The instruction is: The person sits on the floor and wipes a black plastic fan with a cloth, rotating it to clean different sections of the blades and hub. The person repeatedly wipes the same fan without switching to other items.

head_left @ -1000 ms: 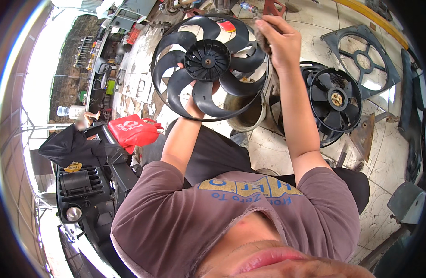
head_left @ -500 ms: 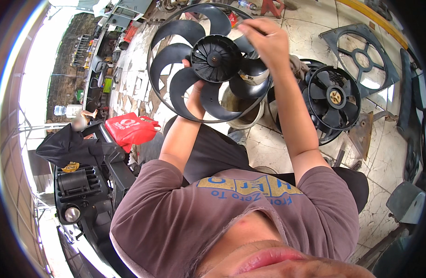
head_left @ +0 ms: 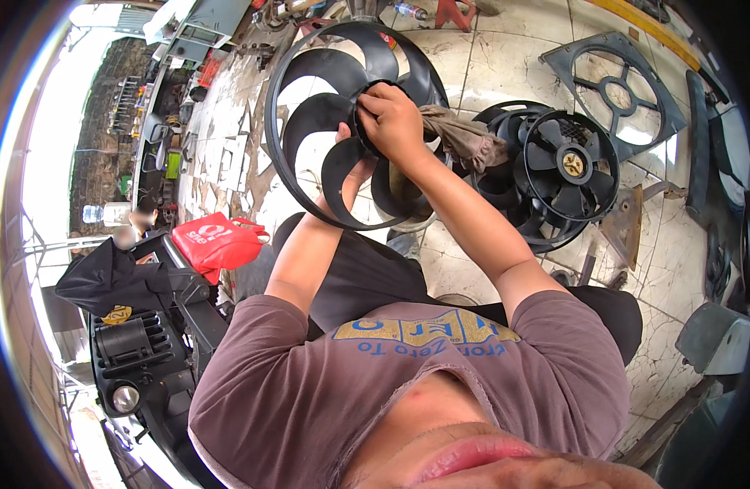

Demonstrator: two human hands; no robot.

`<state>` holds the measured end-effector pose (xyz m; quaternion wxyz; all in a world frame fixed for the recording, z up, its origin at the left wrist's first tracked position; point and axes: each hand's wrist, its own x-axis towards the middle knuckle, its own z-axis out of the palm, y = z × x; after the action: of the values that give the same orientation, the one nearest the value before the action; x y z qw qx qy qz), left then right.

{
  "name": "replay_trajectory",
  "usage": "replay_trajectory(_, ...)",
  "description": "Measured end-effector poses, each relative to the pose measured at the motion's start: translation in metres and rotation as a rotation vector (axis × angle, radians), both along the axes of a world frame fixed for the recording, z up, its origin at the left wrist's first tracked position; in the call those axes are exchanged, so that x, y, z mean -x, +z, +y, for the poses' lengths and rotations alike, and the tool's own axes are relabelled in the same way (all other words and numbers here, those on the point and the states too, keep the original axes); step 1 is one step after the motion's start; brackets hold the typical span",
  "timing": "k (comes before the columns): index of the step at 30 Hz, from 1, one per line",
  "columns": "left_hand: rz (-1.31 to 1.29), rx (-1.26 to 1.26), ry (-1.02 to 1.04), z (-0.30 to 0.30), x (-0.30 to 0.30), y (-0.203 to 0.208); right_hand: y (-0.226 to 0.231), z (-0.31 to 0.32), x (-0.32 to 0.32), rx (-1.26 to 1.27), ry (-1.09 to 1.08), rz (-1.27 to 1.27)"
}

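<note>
A large black radiator fan (head_left: pixel 314 118), with curved blades inside an outer ring, is held up in front of me, tilted. My left hand (head_left: pixel 355 173) grips it from behind and below; its thumb and fingers show between the blades near the hub. At the hub my right hand (head_left: pixel 393 121) has its fingers curled over the middle, covering most of it. Whether a small part sits in those fingers is hidden. Just right of the fan lies a crumpled grey-brown cloth (head_left: pixel 475 145).
Another black fan assembly (head_left: pixel 572 167) stands on the tiled floor to the right, with a square fan shroud (head_left: pixel 623 96) beyond it. A red bag (head_left: pixel 217 244) lies at left, above black vehicle front parts (head_left: pixel 138 346). A pale bucket (head_left: pixel 417 222) is partly behind the held fan.
My right hand has come down and left from beside the fan's upper right onto its hub. The fan has tilted, and more of the cloth shows.
</note>
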<state>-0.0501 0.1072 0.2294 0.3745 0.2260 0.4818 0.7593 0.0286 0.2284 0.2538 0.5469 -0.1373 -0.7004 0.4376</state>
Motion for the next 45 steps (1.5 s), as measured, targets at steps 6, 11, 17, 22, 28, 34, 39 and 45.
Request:
replay_trajectory(6, 0.026, 0.133, 0.044, -0.007, 0.022, -0.025, -0.007, 0.005, 0.01, 0.222, 0.22, 0.009)
replay_trajectory(11, -0.016, 0.003, 0.0, -0.011, 0.023, -0.016, -0.003, 0.01, 0.008, 0.086, 0.226, -0.051)
replay_trajectory(17, 0.11, 0.094, 0.101, -0.007, 0.004, -0.005, -0.002, 0.0, 0.008, 0.288, 0.233, 0.02)
replay_trajectory(22, 0.06, 0.104, 0.064, -0.006, 0.01, -0.012, -0.009, 0.014, 0.003, 0.089, 0.238, -0.055)
replay_trajectory(28, -0.087, -0.042, 0.067, -0.009, 0.012, 0.027, 0.016, 0.023, -0.013, -0.246, 0.201, -0.354)
replay_trajectory(34, -0.156, -0.128, -0.039, -0.004, 0.021, 0.032, 0.036, 0.058, -0.024, -0.096, 0.243, -0.153)
replay_trajectory(39, -0.174, -0.158, -0.075, 0.002, 0.024, 0.029, 0.029, 0.072, -0.03, 0.175, 0.192, -0.123)
replay_trajectory(45, -0.124, -0.132, -0.07, 0.005, 0.02, 0.021, 0.02, 0.065, -0.019, 0.427, 0.276, 0.016)
